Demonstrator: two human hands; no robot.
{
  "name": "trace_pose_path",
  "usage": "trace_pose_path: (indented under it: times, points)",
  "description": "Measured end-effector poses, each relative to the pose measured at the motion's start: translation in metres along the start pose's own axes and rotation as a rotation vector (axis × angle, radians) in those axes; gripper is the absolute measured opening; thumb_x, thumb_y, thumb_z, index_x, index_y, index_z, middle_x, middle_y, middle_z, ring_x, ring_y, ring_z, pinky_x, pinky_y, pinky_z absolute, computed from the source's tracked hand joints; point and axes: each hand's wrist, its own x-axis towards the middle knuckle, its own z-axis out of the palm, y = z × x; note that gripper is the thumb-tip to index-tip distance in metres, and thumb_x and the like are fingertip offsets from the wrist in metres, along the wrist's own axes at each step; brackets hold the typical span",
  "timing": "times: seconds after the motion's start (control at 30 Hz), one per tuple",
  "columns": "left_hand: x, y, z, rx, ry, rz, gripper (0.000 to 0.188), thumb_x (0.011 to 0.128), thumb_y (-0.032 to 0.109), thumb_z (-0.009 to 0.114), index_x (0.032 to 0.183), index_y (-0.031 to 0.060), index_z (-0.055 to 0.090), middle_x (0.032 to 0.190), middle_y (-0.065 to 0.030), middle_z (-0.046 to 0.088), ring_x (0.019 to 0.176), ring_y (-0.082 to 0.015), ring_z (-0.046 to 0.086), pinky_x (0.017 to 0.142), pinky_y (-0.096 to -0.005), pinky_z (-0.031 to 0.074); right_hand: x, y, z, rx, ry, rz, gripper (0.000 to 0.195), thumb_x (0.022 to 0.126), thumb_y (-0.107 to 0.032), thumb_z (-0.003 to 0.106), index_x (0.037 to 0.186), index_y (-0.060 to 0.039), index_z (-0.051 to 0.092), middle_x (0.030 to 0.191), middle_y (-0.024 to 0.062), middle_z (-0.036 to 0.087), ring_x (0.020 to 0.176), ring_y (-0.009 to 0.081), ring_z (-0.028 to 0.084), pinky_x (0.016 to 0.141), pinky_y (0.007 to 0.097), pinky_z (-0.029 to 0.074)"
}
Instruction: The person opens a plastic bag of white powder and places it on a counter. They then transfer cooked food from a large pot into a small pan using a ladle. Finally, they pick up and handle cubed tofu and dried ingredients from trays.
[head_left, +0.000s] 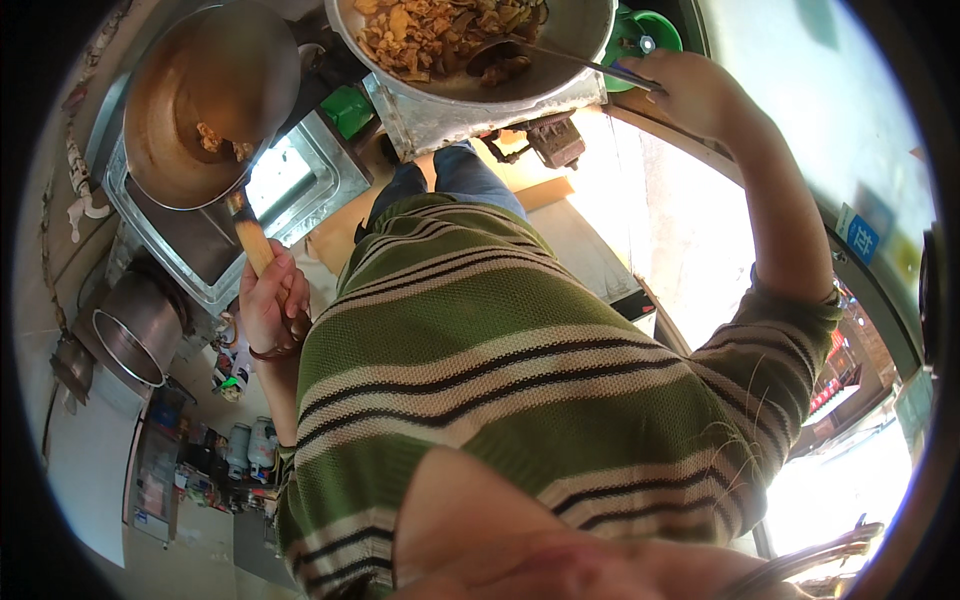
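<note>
My left hand (274, 292) grips the wooden handle (255, 244) of a wok (161, 142), charred where it meets the metal. The wok is tilted above a steel sink (217, 300). A few scraps of food (210, 139) cling inside it, and part of its interior is blurred. In my right hand (686, 90) is the long handle of a metal ladle (570, 58). Its bowl rests among browned, sliced food (427, 34) in a wide metal pan (375, 64) ahead of me. The pan's far side is cut off by the picture's edge.
Under the pan stands a metal stove (427, 120). A green bucket (664, 34) is right of it, a green container (347, 111) left. At far left are a tap (84, 206) and a deep metal pot (146, 322). Gas cylinders (259, 446) stand lower left.
</note>
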Motion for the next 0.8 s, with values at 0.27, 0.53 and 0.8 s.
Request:
trace_pose_path:
  times: [0.27,0.53,0.8]
  points:
    - [-0.001,-0.002,0.002,-0.014,-0.013,-0.004,0.006,0.082,0.003,0.048,0.088,0.0015,0.047,0.054,0.0001,0.04,0.034,-0.0071,0.032,0.037,-0.021,0.03,0.026,0.061,0.009,0.681,-0.362,0.274,0.047,0.074,-0.008,0.053,0.121,-0.0118,0.05,0.063,0.0026,0.048,0.046,0.0054,0.036,0.04,0.0219,0.027]
    - [-0.005,0.0,0.008,-0.029,0.021,-0.001,0.008,0.081,0.003,0.049,0.089,0.0024,0.047,0.055,0.0,0.041,0.034,-0.0068,0.033,0.035,-0.0199,0.029,0.038,0.04,0.028,1.193,-0.396,0.22,0.046,0.078,-0.006,0.052,0.123,-0.0097,0.047,0.062,-0.0013,0.045,0.046,0.0036,0.034,0.039,0.0195,0.024]
    - [-0.002,0.0,0.01,0.03,-0.002,0.008,0.008,0.081,0.005,0.051,0.088,0.0041,0.047,0.058,0.0004,0.043,0.036,-0.0066,0.033,0.035,-0.0194,0.028,-0.006,0.03,0.027,1.34,-0.103,0.135,0.044,0.083,-0.014,0.051,0.124,0.0009,0.042,0.067,-0.0001,0.05,0.049,0.0034,0.044,0.041,0.014,0.034]
